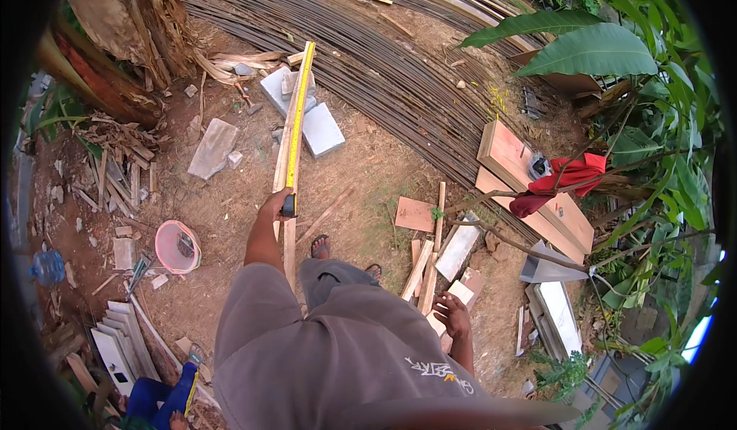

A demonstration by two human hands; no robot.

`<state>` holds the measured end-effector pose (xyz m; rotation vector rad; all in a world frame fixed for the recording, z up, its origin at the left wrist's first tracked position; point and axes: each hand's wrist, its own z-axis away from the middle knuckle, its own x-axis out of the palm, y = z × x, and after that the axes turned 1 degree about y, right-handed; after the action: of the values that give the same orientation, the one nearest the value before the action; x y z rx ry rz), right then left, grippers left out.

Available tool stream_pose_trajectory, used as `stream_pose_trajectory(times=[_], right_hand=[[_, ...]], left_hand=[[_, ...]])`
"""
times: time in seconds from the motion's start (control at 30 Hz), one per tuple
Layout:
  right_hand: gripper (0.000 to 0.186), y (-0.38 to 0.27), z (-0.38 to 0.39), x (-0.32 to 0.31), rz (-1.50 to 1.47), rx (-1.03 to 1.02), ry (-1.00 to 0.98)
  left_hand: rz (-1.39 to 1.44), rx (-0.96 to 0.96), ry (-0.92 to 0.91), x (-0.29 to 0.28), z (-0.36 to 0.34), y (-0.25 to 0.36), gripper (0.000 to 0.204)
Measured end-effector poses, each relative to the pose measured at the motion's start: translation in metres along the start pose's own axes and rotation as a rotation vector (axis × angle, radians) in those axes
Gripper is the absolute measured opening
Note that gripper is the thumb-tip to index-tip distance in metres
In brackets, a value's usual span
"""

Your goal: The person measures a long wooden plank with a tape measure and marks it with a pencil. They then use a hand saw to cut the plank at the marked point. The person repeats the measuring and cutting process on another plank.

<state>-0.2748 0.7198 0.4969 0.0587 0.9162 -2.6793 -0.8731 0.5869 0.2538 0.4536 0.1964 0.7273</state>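
My left hand (274, 204) is closed around a black-cased tape measure (289, 206), close to a long narrow wooden board (282, 153). The yellow tape blade (295, 142) runs out along the board to its far end, which lies above grey concrete blocks (322, 129). Whether the fingers also grip the board is hidden. To the right, my right hand (453, 314) hangs free, its fingers loosely apart and nothing visible in them. Below it are cut wood strips (418, 267) and a pale slab (458, 243).
Long dark rods (368, 81) stretch across the far ground. A pink bucket (177, 246) and a hammer (248, 101) are on the left. Wooden panels (549, 215) and a red cloth (576, 176) sit at right beside branches. A co-worker's blue-trousered leg (165, 395) shows lower left.
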Motion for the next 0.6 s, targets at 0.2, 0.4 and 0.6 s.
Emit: stream_pose_trajectory(times=[0.2, 0.4, 0.6], right_hand=[[0.035, -0.005, -0.009, 0.007, -0.049, -0.056, -0.095], [0.033, -0.037, 0.003, 0.037, 0.021, -0.052, 0.027], [0.045, -0.182, 0.104, 0.051, 0.044, -0.703, -0.024]], left_hand=[[0.023, -0.011, -0.047, 0.000, -0.002, 0.017, 0.049], [0.022, -0.036, -0.044, -0.002, -0.011, 0.012, 0.049], [-0.034, -0.024, -0.037, -0.003, -0.019, -0.001, 0.052]])
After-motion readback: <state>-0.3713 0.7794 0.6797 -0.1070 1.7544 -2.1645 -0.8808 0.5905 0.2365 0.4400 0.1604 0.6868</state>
